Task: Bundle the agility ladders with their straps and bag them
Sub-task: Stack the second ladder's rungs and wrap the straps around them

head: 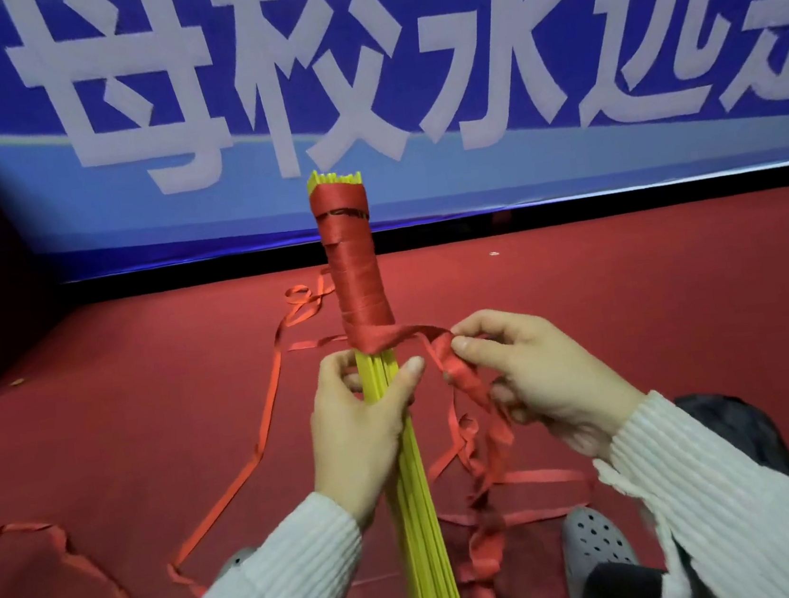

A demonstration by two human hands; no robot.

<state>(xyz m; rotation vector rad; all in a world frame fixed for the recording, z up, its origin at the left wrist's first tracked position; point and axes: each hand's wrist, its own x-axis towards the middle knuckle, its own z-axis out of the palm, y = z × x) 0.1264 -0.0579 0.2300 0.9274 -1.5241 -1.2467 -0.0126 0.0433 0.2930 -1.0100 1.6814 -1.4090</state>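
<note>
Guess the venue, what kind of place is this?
Probably a stage or hall at a school event: red carpet on the floor, a big blue banner with large white characters hung behind, and a dark raised edge under it.

- Red carpeted floor (633, 319), running to a black far edge under a blue banner (418, 186).
- Loose red strap (260, 434) trailing in loops across its left and middle.
- Small pale scrap (494, 253) near far edge.

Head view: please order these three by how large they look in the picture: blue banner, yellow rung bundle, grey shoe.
1. Blue banner, largest, though cut off by the frame.
2. Yellow rung bundle.
3. Grey shoe, smallest, partly hidden.
</note>
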